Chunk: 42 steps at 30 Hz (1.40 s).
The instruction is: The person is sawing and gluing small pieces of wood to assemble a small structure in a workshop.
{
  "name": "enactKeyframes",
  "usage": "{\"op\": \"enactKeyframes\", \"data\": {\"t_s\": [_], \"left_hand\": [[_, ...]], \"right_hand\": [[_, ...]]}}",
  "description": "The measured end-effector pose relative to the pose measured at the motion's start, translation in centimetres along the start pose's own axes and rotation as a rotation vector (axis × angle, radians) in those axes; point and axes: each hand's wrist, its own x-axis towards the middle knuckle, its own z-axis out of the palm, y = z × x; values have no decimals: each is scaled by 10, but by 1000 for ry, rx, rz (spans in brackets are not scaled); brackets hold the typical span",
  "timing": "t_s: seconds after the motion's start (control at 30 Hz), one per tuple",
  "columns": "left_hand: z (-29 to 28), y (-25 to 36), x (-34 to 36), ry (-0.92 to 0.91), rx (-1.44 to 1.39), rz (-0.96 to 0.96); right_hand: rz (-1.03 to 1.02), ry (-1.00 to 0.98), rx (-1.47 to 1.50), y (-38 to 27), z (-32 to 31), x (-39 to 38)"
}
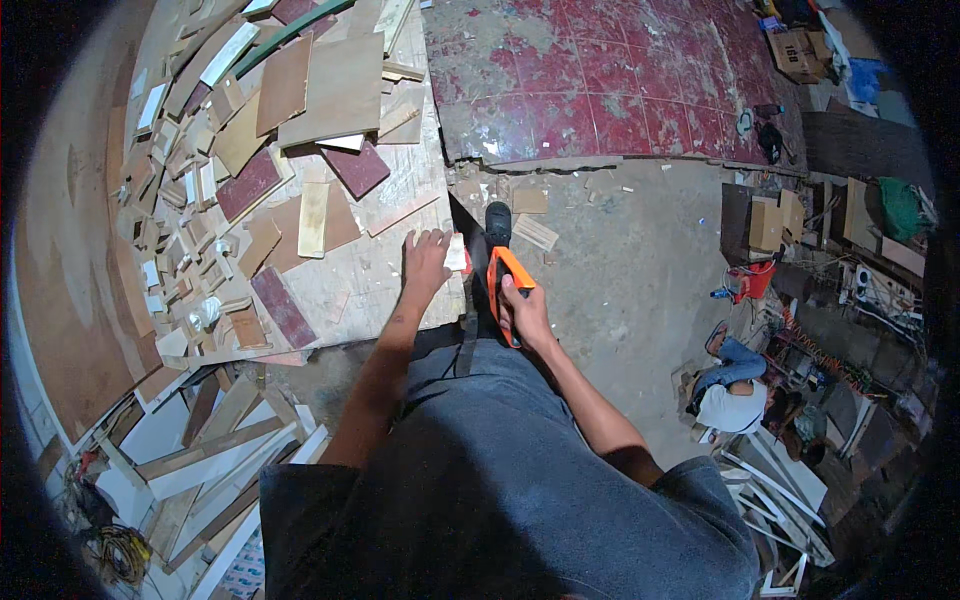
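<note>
Red floor tiles point(640, 65) stretch across the upper centre; a cardboard box point(795, 57) sits upper right, a red bucket point(758, 280) at right, a person point(732, 408) lower right, loose planks point(215, 447) lower left.

Plywood panels point(335, 90), maroon boards point(283, 307), a thin reddish strip point(403, 215) and small offcuts point(248, 328) littered the wooden worktable point(413, 165); a brown rectangular piece point(530, 201) lay on the concrete floor point(620, 225).

Dark printed characters point(790, 49) | on brown cardboard box point(798, 62) | upper right
</note>
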Motion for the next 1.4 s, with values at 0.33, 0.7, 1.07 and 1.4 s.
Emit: {"op": "enactKeyframes", "data": {"t_s": [0.33, 0.7, 1.07, 1.4], "left_hand": [[1, 6, 3, -85, 114, -74], [2, 19, -1, -54, 92, -100], [23, 28, -7, -4, 402, -121], [4, 43, 0, -396, 735, -44]], "right_hand": [[21, -6, 77, -13, 23, -4], [20, -10, -62, -20, 31, 7], [71, 12, -2, -34, 41, 22], [124, -10, 6, -42, 50, 30]]}}
